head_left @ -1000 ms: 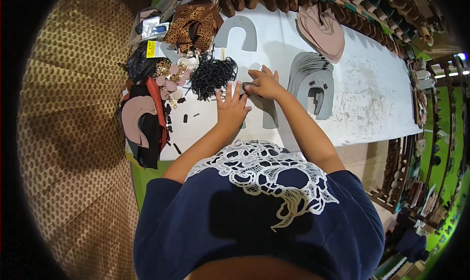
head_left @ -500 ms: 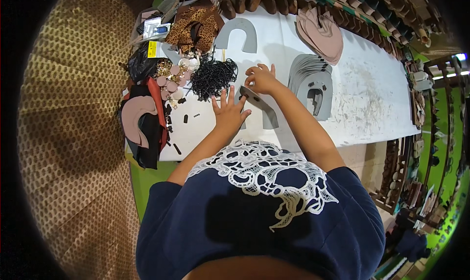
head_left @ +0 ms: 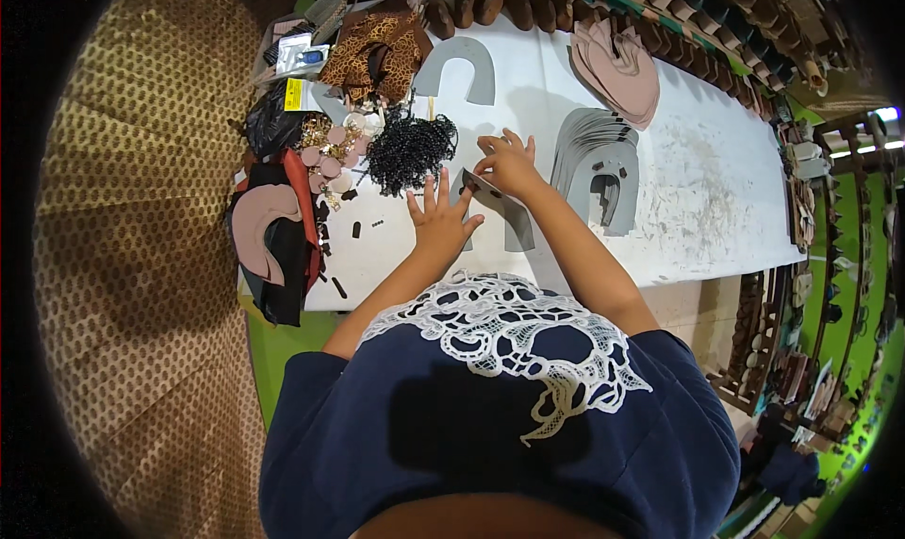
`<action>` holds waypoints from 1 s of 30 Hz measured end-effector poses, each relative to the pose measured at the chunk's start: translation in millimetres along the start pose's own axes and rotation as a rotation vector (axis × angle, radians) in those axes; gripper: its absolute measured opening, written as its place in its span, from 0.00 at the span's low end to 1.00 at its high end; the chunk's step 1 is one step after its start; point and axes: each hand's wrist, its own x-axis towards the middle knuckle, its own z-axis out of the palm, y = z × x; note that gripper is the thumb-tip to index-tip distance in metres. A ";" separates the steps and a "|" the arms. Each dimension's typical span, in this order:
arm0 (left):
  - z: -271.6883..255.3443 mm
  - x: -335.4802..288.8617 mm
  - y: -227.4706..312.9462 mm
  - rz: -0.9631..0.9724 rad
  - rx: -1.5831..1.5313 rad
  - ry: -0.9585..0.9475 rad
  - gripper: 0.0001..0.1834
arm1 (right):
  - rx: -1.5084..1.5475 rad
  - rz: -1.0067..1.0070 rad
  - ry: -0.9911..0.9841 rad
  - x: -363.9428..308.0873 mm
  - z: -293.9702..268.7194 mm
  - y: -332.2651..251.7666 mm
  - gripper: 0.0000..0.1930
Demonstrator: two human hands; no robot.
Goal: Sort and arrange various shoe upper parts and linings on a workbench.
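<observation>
Left hand [head_left: 441,220] flat on the tabletop [head_left: 716,190], fingers spread wide, gripping nothing, just pressing down on the near end of a grey horseshoe-shaped cutout [head_left: 504,220]. Right hand [head_left: 509,162] just beyond it, fingers curled and pinching the top edge of that same grey piece, lifting a corner slightly by the look of it. Hard to tell if there's one layer or two under there.

Probably best done with the left palm kept as the anchor while the right fingertips work the edge, slow and close to the surface so the piece doesn't slide or crease.

Moving outward: heap of black beads [head_left: 411,149] just beside the left fingertips, easy to knock, so worth keeping the wrist low on that side. Small pink round pieces [head_left: 327,157] and gold bits further left, then a pink sole-shaped piece [head_left: 259,228] lying on dark and red material hanging over the left edge. Another grey horseshoe cutout [head_left: 462,67] up top next to a leopard-print bundle [head_left: 377,53]. Stack of grey cutouts [head_left: 589,162] just right of the right forearm, pile of pink cutouts [head_left: 622,67] beyond that.

Best open room is off to the right, the scuffed bare white stretch. Near edge sits right under the forearms, not much slack there.
</observation>
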 end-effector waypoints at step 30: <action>6.4 -0.4 -0.2 -0.037 0.047 -0.008 0.36 | -0.144 -0.139 -0.048 13.7 -0.7 3.4 0.08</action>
